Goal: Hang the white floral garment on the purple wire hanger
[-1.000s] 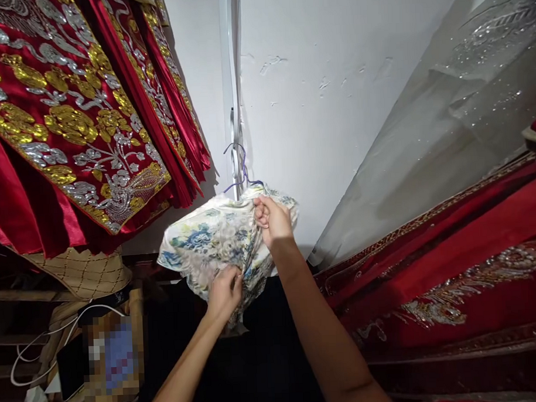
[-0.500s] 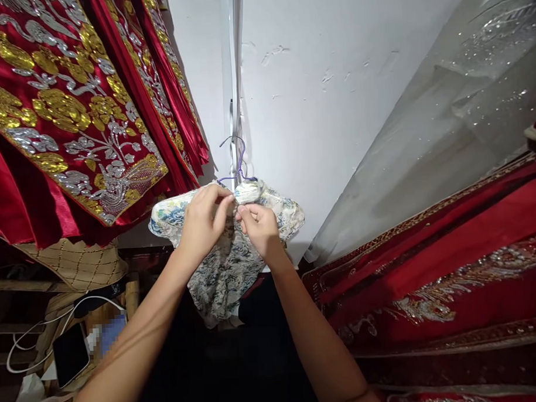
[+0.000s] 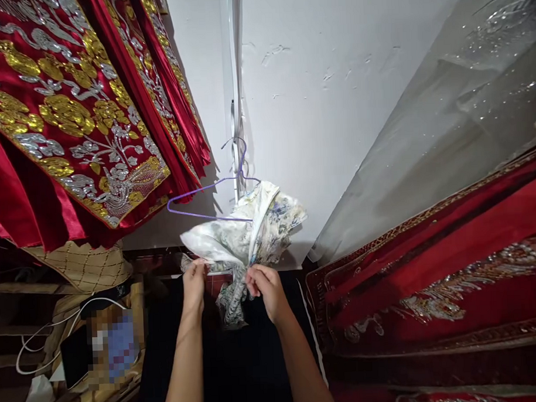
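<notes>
A floral-patterned garment (image 3: 280, 218) in white, blue and green hangs by one shoulder from a purple hanger (image 3: 198, 217). The hanger's left arm is bare; its right arm is still inside the cloth. My left hand (image 3: 195, 282) pinches the pulled-out left edge of the garment, below the bare hanger arm. Lower centre, my right hand (image 3: 264, 286) is closed on the front edge of the same cloth. Between the two hands the fabric is stretched open, with its pale inner side showing. The lower part hangs bunched and twisted.
Red embroidered garments (image 3: 71, 114) hang at the upper left. More red beaded fabric (image 3: 428, 266) and a sheer sparkly cloth (image 3: 402, 143) fill the right side. A phone (image 3: 77, 354) and white cable (image 3: 23, 362) lie on a wooden rack at the lower left, beside a tan quilted cloth (image 3: 83, 269).
The garment's left shoulder has come off the hanger, baring its left arm. Both hands have moved down, my left one also slightly left, spreading the cloth open.
</notes>
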Available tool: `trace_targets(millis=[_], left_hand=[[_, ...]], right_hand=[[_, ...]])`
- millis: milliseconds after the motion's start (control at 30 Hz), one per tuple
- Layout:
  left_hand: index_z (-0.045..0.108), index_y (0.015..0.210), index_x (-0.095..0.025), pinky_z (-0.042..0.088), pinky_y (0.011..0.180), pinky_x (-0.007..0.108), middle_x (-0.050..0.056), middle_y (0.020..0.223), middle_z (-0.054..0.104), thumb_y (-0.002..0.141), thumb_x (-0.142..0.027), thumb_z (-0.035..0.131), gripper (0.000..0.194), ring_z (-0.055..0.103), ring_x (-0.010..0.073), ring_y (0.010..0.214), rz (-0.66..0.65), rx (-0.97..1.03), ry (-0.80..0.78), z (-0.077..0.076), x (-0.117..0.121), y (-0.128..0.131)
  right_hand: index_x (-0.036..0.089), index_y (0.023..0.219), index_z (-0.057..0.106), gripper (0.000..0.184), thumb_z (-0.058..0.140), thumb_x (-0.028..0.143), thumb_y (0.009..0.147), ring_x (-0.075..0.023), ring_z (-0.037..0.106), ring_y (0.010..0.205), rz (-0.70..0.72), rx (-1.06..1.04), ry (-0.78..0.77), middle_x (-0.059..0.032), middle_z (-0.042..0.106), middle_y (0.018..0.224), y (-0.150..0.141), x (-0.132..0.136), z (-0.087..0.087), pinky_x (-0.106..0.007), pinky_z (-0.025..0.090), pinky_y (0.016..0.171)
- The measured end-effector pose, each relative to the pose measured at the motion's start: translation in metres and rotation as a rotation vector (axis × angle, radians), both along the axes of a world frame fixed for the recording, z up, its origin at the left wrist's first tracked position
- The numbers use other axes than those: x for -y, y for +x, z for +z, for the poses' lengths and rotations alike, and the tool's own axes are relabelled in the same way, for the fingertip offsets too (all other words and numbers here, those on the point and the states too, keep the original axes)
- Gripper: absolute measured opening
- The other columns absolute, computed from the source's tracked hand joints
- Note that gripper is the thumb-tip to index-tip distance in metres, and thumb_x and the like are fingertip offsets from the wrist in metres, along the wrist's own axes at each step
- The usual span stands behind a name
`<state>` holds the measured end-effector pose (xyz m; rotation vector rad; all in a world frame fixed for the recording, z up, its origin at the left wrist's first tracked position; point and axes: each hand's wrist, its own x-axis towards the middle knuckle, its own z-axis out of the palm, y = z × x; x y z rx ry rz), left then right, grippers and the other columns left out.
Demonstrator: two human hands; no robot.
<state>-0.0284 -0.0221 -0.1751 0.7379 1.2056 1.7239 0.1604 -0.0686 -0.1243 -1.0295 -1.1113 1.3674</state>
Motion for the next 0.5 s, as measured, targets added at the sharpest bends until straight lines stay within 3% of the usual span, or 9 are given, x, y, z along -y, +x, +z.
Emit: trace_targets(millis=[100,200,267,333,400,500], left_hand=[[0.064,0.082,-0.017,0.048,0.072,0.026,0.0,0.073,0.061,0.074,-0.049,0.076,0.036,0.058,0.0141,0.07,-0.088,-0.033,-0.026,0.001,0.011,0.021],[0.064,0.096,-0.019,0.049,0.079,0.025,0.002,0.091,0.065,0.083,-0.053,0.067,0.036,0.061,0.0155,0.083,-0.189,-0.026,0.033,0.03,0.016,0.032],[0.063,0.102,-0.021,0.048,0.084,0.027,0.004,0.102,0.066,0.089,-0.051,0.061,0.032,0.062,0.0175,0.093,-0.31,-0.041,0.109,0.056,0.025,0.041],[0.062,0.101,-0.022,0.047,0.088,0.028,0.005,0.106,0.065,0.094,-0.046,0.057,0.026,0.061,0.0183,0.097,-0.448,-0.126,0.172,0.081,0.036,0.054],[0.063,0.097,-0.022,0.046,0.092,0.028,0.004,0.106,0.064,0.095,-0.042,0.056,0.021,0.06,0.0188,0.099,-0.568,-0.268,0.215,0.103,0.046,0.067],[0.064,0.105,-0.024,0.039,0.105,0.032,0.006,0.119,0.061,0.096,-0.04,0.056,0.02,0.055,0.0221,0.117,-0.592,-0.442,0.307,0.123,0.047,0.076]], right_hand=[[0.02,0.055,0.052,0.035,0.059,0.042,0.082,-0.01,0.032,0.042,-0.195,0.077,-0.08,0.0039,0.041,0.043,0.034,0.004,-0.021,-0.026,0.024,0.043],[0.022,0.052,0.042,0.042,0.068,0.045,0.076,-0.0096,0.028,0.046,-0.43,0.208,-0.052,0.0059,0.035,0.047,0.06,0.002,-0.027,-0.026,0.023,0.046],[0.021,0.058,0.047,0.041,0.071,0.05,0.074,-0.012,0.037,0.052,-0.497,0.331,0.03,0.004,0.043,0.053,0.063,-0.001,-0.019,-0.026,0.03,0.05],[0.019,0.073,0.059,0.04,0.066,0.058,0.08,-0.0181,0.052,0.067,-0.441,0.401,0.144,-0.0019,0.058,0.069,0.053,-0.005,-0.007,-0.029,0.042,0.062],[0.019,0.091,0.066,0.048,0.05,0.064,0.09,-0.0238,0.059,0.085,-0.248,0.344,0.204,-0.0078,0.066,0.088,0.037,-0.008,0.006,-0.034,0.047,0.079],[0.021,0.111,0.067,0.066,0.026,0.072,0.095,-0.0268,0.062,0.1,0.036,0.161,0.173,-0.0107,0.068,0.104,0.018,-0.007,0.023,-0.04,0.048,0.092]])
